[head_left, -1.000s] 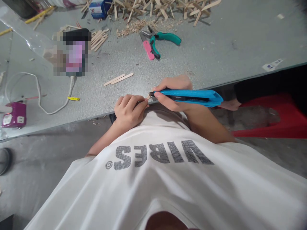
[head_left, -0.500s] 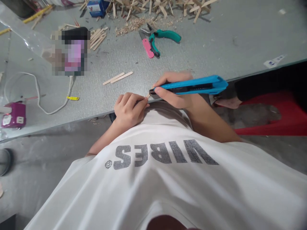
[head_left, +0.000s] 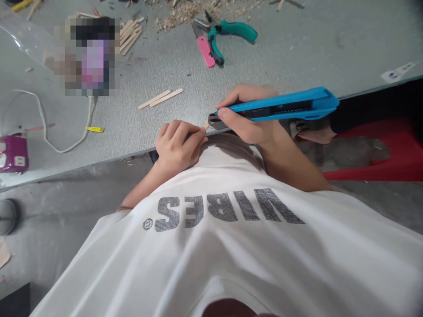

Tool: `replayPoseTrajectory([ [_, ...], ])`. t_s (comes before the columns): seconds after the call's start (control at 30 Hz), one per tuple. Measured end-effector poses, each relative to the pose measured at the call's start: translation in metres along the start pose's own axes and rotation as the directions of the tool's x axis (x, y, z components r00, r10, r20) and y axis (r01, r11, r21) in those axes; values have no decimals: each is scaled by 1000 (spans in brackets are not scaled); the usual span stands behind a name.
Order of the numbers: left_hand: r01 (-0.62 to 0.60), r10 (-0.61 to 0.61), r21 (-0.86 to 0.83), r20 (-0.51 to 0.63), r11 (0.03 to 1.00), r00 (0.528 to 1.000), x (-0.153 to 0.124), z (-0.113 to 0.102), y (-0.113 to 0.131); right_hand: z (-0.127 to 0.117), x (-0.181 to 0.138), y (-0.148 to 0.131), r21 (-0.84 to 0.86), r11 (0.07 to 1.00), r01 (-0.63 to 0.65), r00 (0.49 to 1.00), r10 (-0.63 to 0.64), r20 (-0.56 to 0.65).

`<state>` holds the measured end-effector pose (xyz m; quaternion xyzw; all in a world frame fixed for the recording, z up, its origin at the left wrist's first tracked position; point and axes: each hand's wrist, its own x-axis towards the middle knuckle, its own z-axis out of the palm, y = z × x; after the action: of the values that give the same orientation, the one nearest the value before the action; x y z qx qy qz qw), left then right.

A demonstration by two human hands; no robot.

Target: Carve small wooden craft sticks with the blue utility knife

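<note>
My left hand (head_left: 177, 144) is closed in a pinch at the near edge of the grey table (head_left: 297, 57), holding a small wooden stick (head_left: 206, 126) whose tip pokes out to the right. My right hand (head_left: 248, 115) is wrapped round a blue utility knife (head_left: 280, 107). The knife's blade end meets the stick's tip. Its handle points right, past the table edge. Two loose wooden sticks (head_left: 161, 98) lie on the table just beyond my left hand.
Green-handled pliers (head_left: 228, 33) and a pink tool (head_left: 204, 49) lie farther back, beside wood shavings (head_left: 185, 9). A pile of sticks (head_left: 130, 36), a blurred-out object, a white cable (head_left: 49, 132) and a purple device (head_left: 11, 154) are at left. A red stool (head_left: 380, 154) stands at right.
The knife's handle has swung upward and farther right while its blade stays at the stick's tip. The view has shifted down a little, and my left hand has held still.
</note>
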<state>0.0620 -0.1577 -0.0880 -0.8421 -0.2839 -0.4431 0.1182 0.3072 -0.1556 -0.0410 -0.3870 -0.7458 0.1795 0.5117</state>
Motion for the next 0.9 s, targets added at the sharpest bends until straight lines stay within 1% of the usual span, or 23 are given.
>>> replayPoseTrajectory([
  [0.07, 11, -11, -3, 14, 1000, 1000, -1, 0, 0, -1, 0, 0, -19, 1000, 6, 1000, -6, 14],
  [0.13, 17, -19, 36, 53, 999, 998, -3, 0, 0, -1, 0, -1, -39, 999, 11, 999, -10, 41],
  [0.2, 18, -24, 75, 85, 997, 996, -4, 1, -1, -2, -1, 0, -69, 998, -9, 998, 14, 66],
  [0.27, 11, -17, 80, 73, 997, 997, -5, 1, -1, -2, -1, 0, -103, 994, -39, 996, 47, 77],
  [0.4, 0, -1, 18, 19, 1000, 1000, -4, 1, -1, -1, -2, 1, -117, 993, -13, 998, 21, 66],
  [0.53, 2, -7, 79, 55, 997, 998, -5, 0, -1, -1, -3, 0, -133, 990, -36, 995, 48, 87],
  [0.63, 22, -31, 90, 98, 996, 995, -7, 1, -2, 0, -4, 1, -119, 993, -3, 995, 14, 94],
  [0.7, 24, -31, 66, 96, 997, 995, -8, 1, -3, 0, -5, 2, -125, 992, 12, 993, 2, 114],
  [0.8, 15, -17, 34, 59, 999, 998, -9, 3, -4, 0, -4, 3, -174, 985, -14, 986, 42, 160],
  [0.9, 29, -33, 51, 79, 998, 996, -8, 3, -3, 0, -1, 2, -176, 984, 22, 983, 10, 181],
])
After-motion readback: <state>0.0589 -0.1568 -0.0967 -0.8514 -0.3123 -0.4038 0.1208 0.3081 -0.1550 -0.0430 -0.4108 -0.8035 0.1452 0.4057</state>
